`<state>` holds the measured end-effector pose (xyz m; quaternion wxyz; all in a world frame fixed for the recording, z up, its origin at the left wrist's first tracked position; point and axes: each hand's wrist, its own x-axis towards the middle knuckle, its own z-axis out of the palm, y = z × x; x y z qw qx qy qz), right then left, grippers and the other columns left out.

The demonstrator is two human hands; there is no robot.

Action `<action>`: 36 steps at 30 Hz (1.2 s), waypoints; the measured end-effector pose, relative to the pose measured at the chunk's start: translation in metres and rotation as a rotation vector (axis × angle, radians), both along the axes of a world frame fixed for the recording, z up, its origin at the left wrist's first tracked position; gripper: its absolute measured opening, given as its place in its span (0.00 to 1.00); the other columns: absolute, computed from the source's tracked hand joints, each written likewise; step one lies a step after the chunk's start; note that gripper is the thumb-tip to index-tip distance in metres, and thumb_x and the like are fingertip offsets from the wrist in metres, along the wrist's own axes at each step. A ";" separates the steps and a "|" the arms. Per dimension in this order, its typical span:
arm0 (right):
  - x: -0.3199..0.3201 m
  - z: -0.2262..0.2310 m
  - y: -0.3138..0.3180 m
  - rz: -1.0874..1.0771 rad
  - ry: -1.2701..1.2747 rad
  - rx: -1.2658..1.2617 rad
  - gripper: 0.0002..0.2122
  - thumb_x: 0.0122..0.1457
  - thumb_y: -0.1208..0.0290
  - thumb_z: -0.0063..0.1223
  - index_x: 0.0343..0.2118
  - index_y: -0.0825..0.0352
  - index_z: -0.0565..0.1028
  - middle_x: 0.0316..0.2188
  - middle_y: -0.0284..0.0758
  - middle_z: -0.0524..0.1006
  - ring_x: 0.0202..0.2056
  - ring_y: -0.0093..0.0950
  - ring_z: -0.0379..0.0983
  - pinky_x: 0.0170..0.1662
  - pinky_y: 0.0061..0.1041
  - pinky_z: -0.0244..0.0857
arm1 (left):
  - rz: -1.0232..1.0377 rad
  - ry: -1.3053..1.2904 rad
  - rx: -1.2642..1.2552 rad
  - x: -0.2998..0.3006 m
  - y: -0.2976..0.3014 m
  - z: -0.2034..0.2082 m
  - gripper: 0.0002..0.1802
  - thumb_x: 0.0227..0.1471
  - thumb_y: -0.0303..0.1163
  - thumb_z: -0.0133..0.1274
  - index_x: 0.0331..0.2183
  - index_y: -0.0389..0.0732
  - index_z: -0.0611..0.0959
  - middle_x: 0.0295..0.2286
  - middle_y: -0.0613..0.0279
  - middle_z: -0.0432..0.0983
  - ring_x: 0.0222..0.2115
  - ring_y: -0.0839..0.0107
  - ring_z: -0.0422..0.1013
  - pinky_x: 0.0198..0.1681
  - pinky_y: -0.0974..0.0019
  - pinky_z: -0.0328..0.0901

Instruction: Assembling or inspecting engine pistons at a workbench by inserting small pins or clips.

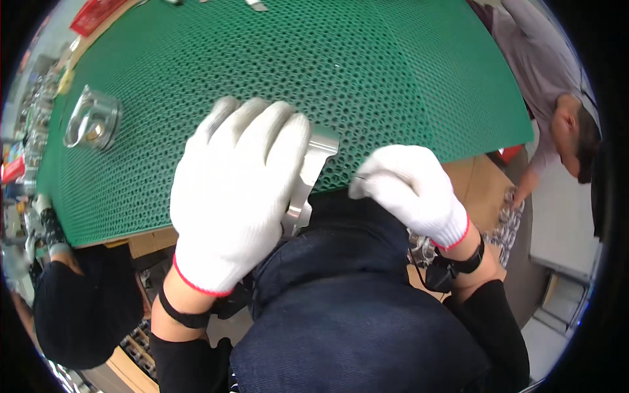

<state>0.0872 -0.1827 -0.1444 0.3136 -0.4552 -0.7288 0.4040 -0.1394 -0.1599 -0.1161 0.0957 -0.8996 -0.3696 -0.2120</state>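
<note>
My left hand (239, 180), in a white knit glove with a red cuff edge, is closed around a shiny silver piston (313, 167) over the near edge of the green mat. The hand covers most of it; only its curved, notched side shows. To the right of it and apart, my right hand (413, 190), gloved the same way, has its fingers curled into a pinch. A small dark sliver shows at the fingertips, too small to name. Another silver piston (95, 121) rests on the mat to the left.
A green mat with holes (367, 72) covers the table. Two people, one in dark clothing (85, 308) and one in a grey shirt (537, 59), are at the left and right. Metal parts (508, 219) lie by the cardboard (481, 190); a red bin (95, 16) stands far left.
</note>
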 end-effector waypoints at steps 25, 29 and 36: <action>-0.016 0.021 0.018 0.248 -0.680 0.299 0.15 0.57 0.57 0.51 0.21 0.63 0.76 0.15 0.35 0.74 0.19 0.34 0.75 0.24 0.32 0.71 | 0.148 0.410 -0.375 0.042 0.084 0.024 0.14 0.45 0.31 0.53 0.38 0.45 0.83 0.31 0.53 0.79 0.37 0.54 0.76 0.39 0.56 0.71; -0.013 0.026 0.018 0.433 -0.836 0.137 0.16 0.58 0.57 0.49 0.23 0.63 0.78 0.14 0.37 0.73 0.18 0.37 0.74 0.25 0.35 0.70 | 0.054 0.103 -0.363 0.021 0.065 0.021 0.21 0.44 0.26 0.56 0.45 0.43 0.80 0.38 0.52 0.80 0.40 0.57 0.77 0.44 0.60 0.72; 0.011 -0.002 -0.003 0.159 -0.409 -0.114 0.10 0.56 0.63 0.51 0.26 0.63 0.79 0.22 0.37 0.77 0.27 0.35 0.76 0.31 0.31 0.69 | 0.211 -1.692 -0.808 -0.059 0.010 -0.063 0.31 0.54 0.30 0.53 0.58 0.36 0.65 0.54 0.51 0.66 0.54 0.64 0.66 0.56 0.58 0.66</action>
